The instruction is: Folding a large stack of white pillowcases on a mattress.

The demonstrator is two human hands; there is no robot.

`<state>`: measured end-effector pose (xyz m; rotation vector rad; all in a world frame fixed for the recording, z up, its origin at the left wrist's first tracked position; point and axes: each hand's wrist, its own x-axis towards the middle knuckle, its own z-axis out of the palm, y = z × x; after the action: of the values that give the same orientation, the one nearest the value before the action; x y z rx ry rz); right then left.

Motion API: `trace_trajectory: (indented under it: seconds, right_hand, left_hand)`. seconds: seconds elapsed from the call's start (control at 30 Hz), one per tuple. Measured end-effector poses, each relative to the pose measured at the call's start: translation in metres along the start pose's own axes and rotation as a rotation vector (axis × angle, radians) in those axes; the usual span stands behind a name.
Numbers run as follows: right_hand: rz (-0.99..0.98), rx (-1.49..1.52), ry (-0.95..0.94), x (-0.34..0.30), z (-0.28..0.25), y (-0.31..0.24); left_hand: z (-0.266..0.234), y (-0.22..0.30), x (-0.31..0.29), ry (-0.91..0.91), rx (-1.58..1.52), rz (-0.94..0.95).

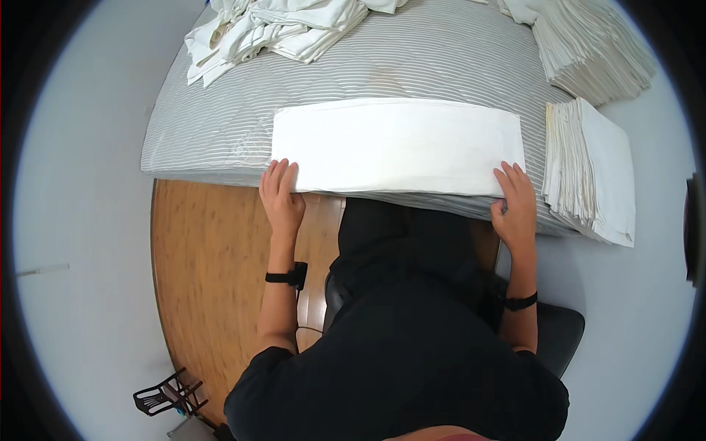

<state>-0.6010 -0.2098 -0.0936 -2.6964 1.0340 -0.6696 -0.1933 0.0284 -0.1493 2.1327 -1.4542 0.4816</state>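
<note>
Left grip (282, 200) on flat oblong cloth (401, 145)

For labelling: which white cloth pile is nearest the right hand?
The neat pile at the near right corner of the mattress, beside the right hand. The other pile is farther back; the messy heap is back left.

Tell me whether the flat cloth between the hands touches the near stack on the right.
Apart. In the head view, a strip of striped mattress shows between the cloth and the near stack.
</note>
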Motion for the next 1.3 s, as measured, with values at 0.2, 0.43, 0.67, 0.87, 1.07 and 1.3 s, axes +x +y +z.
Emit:
trace_trajectory:
  seconds: [0.2, 0.43, 0.67, 0.87, 1.07, 1.3]
  right_hand:
    - [0.136, -0.02, 0.178, -0.005, 0.008, 0.033]
    - [0.202, 0.468, 0.334, 0.031, -0.061, 0.037]
    - [0.379, 0.653, 0.38, 0.117, -0.043, 0.07]
    - [0.444, 0.04, 0.022, 0.128, 0.023, 0.101]
    - [-0.064, 0.041, 0.049, 0.162, 0.082, -0.034]
    - [0.043, -0.11, -0.209, 0.138, 0.102, -0.029]
  left_hand:
    - [-0.009, -0.015, 0.008, 0.106, -0.26, -0.076]
    - [-0.064, -0.023, 0.063, 0.141, -1.005, -0.38]
    - [-0.042, -0.016, 0.16, 0.092, -0.958, -0.527]
    - [0.017, -0.058, 0.156, -0.43, -0.045, -0.505]
    - [0.06, 0.075, 0.163, -0.116, -0.264, 0.149]
    - [0.083, 0.072, 0.142, -0.395, -0.031, 0.111]
